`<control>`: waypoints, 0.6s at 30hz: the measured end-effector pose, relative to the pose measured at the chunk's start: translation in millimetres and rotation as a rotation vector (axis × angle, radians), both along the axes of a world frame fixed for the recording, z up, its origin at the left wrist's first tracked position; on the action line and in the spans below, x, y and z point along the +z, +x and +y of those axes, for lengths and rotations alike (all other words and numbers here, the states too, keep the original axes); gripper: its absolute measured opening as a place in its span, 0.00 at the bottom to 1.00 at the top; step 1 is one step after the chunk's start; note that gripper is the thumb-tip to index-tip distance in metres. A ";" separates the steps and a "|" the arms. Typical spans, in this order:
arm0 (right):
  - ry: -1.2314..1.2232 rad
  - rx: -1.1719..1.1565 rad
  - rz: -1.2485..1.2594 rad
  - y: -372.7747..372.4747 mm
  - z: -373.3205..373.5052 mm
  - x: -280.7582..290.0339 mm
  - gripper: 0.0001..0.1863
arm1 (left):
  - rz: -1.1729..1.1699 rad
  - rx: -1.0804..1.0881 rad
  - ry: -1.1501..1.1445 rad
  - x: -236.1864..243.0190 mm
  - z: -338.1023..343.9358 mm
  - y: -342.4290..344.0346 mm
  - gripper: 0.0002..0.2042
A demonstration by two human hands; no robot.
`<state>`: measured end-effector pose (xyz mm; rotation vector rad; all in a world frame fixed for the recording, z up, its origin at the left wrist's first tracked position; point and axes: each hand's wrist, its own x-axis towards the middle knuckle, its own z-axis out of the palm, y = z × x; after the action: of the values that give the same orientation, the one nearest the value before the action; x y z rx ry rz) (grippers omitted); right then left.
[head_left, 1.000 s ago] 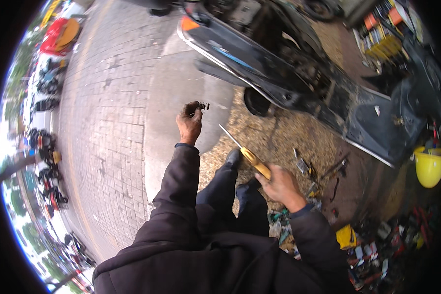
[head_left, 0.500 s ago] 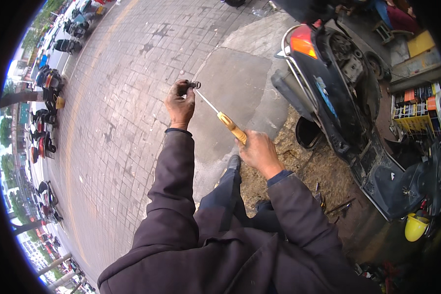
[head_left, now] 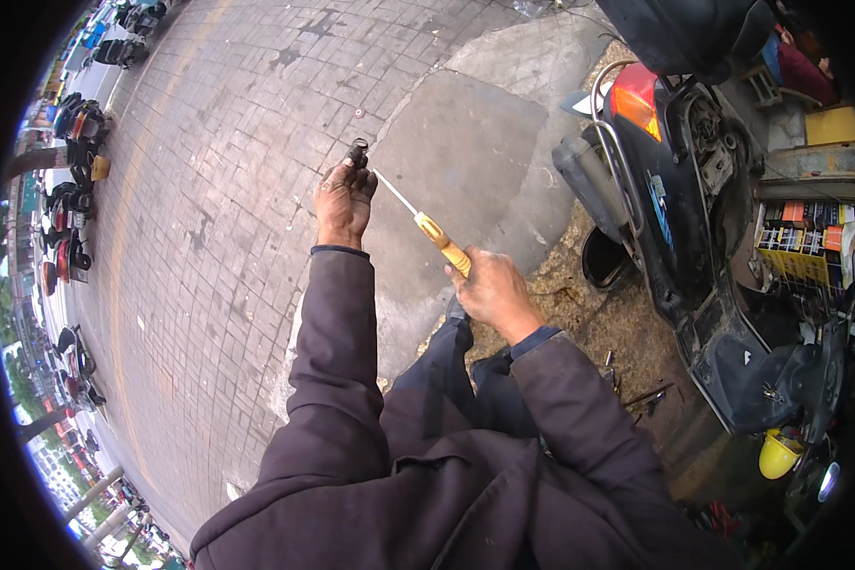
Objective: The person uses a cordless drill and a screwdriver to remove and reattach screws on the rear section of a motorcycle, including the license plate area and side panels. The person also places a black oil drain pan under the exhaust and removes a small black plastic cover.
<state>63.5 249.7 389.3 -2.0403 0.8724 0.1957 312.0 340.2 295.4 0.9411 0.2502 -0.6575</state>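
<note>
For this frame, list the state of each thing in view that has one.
Left hand: closed on the coil spring
Coil spring: held, partly hidden by fingers
Right hand: closed around the screwdriver's handle
Screwdriver: tip toward left hand, contact unclear
Scooter: partly stripped, inner parts exposed
Yellow crate: filled with boxes

Dark spring [head_left: 357,152], screwdriver [head_left: 431,231] (yellow-handled), black scooter [head_left: 668,163]

screwdriver [head_left: 439,241]: butt hidden by right fingers [head_left: 483,274] | black object [head_left: 693,33]: cut by top edge
</note>
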 end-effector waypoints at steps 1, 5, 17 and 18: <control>-0.005 -0.004 -0.019 -0.2 1.0 -1.2 0.14 | 0.037 -0.002 -0.042 -2.0 -0.2 -0.4 0.06; 0.007 -0.021 -0.047 -3.1 2.4 -6.0 0.14 | 0.157 -0.021 -0.152 -9.7 0.9 -6.9 0.07; 0.116 -0.044 -0.029 -43.7 -12.6 -16.3 0.12 | -0.312 -0.332 0.083 -38.6 12.6 3.5 0.08; 0.150 -0.077 -0.059 -48.2 -12.7 -14.5 0.11 | -0.350 -0.215 0.152 -37.7 12.7 -2.3 0.05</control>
<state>15.3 237.0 374.8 -1.8610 0.8714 0.1527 309.7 352.8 257.7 1.2219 -0.1155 -0.6641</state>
